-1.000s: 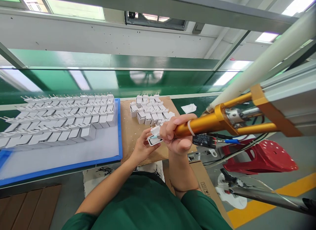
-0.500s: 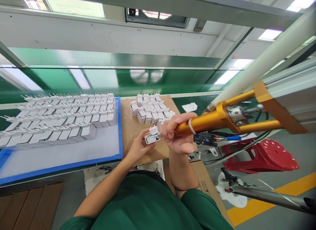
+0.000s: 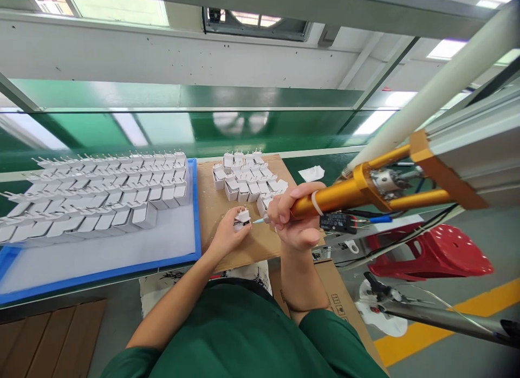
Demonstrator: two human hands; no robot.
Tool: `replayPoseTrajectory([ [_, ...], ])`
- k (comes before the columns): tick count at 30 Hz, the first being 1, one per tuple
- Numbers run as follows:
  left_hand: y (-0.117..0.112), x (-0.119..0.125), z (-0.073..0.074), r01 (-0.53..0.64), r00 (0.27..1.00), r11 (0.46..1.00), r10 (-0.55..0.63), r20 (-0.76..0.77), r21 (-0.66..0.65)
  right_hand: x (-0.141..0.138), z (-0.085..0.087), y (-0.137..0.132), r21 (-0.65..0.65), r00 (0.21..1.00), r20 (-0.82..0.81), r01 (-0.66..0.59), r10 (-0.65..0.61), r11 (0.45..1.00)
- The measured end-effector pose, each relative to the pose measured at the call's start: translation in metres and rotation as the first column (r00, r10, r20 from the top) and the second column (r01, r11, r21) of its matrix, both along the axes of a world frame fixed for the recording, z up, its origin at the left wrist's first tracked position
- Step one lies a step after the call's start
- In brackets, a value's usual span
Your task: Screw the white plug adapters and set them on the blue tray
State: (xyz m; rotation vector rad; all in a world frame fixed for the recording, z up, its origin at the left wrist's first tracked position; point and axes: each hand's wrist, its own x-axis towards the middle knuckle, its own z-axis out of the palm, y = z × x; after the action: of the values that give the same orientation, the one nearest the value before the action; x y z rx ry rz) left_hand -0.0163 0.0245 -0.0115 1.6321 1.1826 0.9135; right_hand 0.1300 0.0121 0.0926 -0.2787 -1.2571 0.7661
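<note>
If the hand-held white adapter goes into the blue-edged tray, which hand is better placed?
Probably the left hand: it holds the adapter and is nearer the tray. The right hand is farther off and wrapped around the gold tool.

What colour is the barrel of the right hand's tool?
The barrel is golden orange; the head view shows it.

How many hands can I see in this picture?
2: the left hand, holding a white plug casing above the cardboard sheet, and the right hand, wrapped around a gold-coloured tool.
</note>
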Motion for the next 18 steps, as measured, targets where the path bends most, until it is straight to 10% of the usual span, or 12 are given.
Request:
replayPoseTrajectory([
  [11,0.005,0.007,-0.009,0.008,0.988,0.976,0.026,-0.149,0.218,0.002,-0.003,0.0,0.001,0.999,0.007,0.04,-0.04,0.999],
  [18,-0.004,-0.013,-0.004,0.246,0.946,0.932,-0.171,-0.276,0.267,0.003,-0.003,-0.001,-0.009,0.999,-0.006,0.045,-0.045,0.999],
])
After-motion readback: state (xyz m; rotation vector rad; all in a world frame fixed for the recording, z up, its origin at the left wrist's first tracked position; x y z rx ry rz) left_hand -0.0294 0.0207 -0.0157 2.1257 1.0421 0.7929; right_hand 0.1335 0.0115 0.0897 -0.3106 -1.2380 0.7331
